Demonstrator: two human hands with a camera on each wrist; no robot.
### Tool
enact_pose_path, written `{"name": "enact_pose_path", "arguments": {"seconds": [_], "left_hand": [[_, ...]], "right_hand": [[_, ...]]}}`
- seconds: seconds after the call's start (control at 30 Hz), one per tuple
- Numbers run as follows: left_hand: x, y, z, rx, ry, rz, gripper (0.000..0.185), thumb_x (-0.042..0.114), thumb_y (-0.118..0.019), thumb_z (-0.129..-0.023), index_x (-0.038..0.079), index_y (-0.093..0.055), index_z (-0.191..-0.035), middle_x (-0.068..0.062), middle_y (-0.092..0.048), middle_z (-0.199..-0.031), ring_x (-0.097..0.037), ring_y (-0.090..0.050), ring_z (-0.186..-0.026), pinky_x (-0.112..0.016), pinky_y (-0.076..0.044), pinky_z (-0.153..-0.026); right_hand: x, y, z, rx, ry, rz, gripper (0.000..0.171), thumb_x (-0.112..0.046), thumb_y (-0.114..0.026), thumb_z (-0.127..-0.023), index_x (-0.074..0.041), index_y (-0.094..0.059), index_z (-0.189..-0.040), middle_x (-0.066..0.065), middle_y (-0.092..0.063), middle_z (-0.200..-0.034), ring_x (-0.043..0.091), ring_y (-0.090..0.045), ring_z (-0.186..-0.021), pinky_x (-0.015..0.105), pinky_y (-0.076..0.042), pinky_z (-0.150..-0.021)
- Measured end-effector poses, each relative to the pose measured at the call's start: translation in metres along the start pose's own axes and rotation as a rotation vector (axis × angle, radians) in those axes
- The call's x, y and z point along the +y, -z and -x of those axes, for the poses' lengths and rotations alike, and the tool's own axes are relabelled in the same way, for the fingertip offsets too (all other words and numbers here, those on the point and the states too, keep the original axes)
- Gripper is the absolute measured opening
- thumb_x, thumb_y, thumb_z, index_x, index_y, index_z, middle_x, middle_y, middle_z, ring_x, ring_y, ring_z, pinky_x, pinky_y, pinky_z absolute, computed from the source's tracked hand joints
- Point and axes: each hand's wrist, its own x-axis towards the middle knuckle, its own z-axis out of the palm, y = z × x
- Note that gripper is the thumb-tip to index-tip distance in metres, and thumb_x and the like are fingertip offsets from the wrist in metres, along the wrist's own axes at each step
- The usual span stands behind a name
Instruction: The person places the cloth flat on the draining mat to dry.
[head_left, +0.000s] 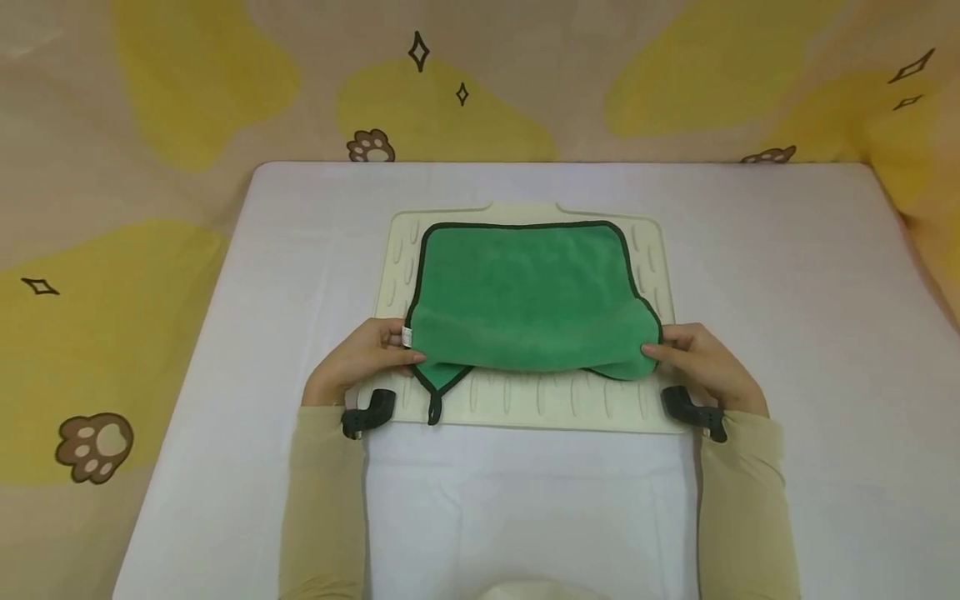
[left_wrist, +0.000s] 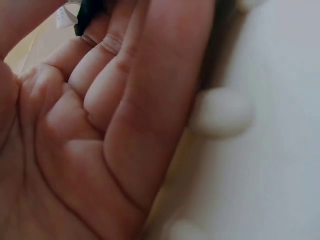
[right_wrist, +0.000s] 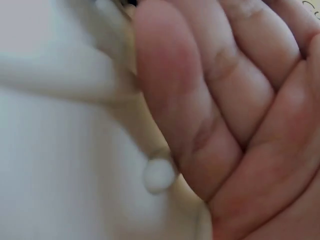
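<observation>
A green cloth [head_left: 525,283] with a dark edge binding lies over a cream ridged board [head_left: 510,400]. Its near part is folded up and over, and one corner with a dark hanging loop [head_left: 435,408] pokes out at the lower left. My left hand [head_left: 369,354] pinches the cloth's left side by a small white tag [head_left: 407,337], thumb on top. On the opposite side my right hand [head_left: 701,358] pinches the right edge of the fold between thumb and fingers. Both wrist views are mostly filled by the palm and curled fingers, with the board's pale raised bumps [left_wrist: 222,112] beside them.
The board rests on a white-covered table [head_left: 795,267]. Behind and to the left hangs a yellow and beige patterned fabric [head_left: 465,92] with paw prints. A dark wrist mount [head_left: 371,412] sits at the left wrist and another dark mount [head_left: 690,410] at the right.
</observation>
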Motion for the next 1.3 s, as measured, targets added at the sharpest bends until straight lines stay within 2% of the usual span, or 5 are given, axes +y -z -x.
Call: {"name": "enact_pose_path", "arguments": {"seconds": [0.37,0.5,0.67,0.9,1.3], "left_hand": [[-0.002,0.004,0.004,0.004,-0.05,-0.056,0.015,0.001,-0.068,-0.084,-0.005,-0.059,-0.093,-0.006,-0.06,-0.065,-0.019,-0.064,-0.06,-0.029,-0.053,-0.066],[-0.002,0.004,0.004,0.005,-0.054,-0.068,0.012,0.001,-0.069,-0.084,-0.003,-0.058,-0.09,-0.006,-0.056,-0.061,-0.02,-0.063,-0.057,-0.028,-0.053,-0.064],[-0.001,0.005,0.004,-0.019,-0.042,-0.076,0.014,0.0,-0.068,-0.083,-0.002,-0.055,-0.085,-0.005,-0.057,-0.061,-0.018,-0.063,-0.056,-0.029,-0.054,-0.063],[0.002,0.006,0.007,-0.055,-0.005,-0.078,0.016,-0.001,-0.068,-0.083,-0.005,-0.054,-0.091,-0.004,-0.058,-0.065,-0.015,-0.063,-0.059,-0.031,-0.055,-0.064],[0.014,0.022,-0.02,0.085,0.054,-0.126,0.042,0.023,-0.058,-0.094,-0.009,-0.054,-0.121,-0.013,-0.063,-0.1,-0.017,-0.064,-0.079,-0.028,-0.052,-0.078]], "right_hand": [[0.0,0.003,0.001,0.005,0.107,-0.104,0.022,0.006,-0.053,-0.092,-0.007,-0.071,-0.088,0.0,-0.071,-0.081,0.006,-0.063,-0.077,0.017,-0.05,-0.069],[0.0,0.005,0.003,-0.031,0.085,-0.149,0.023,0.006,-0.052,-0.093,-0.007,-0.07,-0.088,0.002,-0.071,-0.079,0.005,-0.063,-0.066,0.021,-0.052,-0.066],[-0.001,0.008,0.007,-0.111,-0.003,-0.102,0.024,0.004,-0.055,-0.092,-0.005,-0.055,-0.07,-0.004,-0.057,-0.052,0.0,-0.032,-0.032,0.019,-0.032,-0.031],[-0.002,0.008,0.003,-0.176,0.019,-0.041,0.012,0.004,-0.058,-0.09,0.001,-0.058,-0.078,-0.003,-0.061,-0.063,0.01,-0.061,-0.061,0.029,-0.054,-0.059],[-0.017,0.018,-0.027,0.136,-0.105,0.183,0.036,-0.021,-0.055,-0.097,0.012,-0.06,-0.111,-0.007,-0.067,-0.086,0.009,-0.065,-0.075,0.023,-0.053,-0.069]]}}
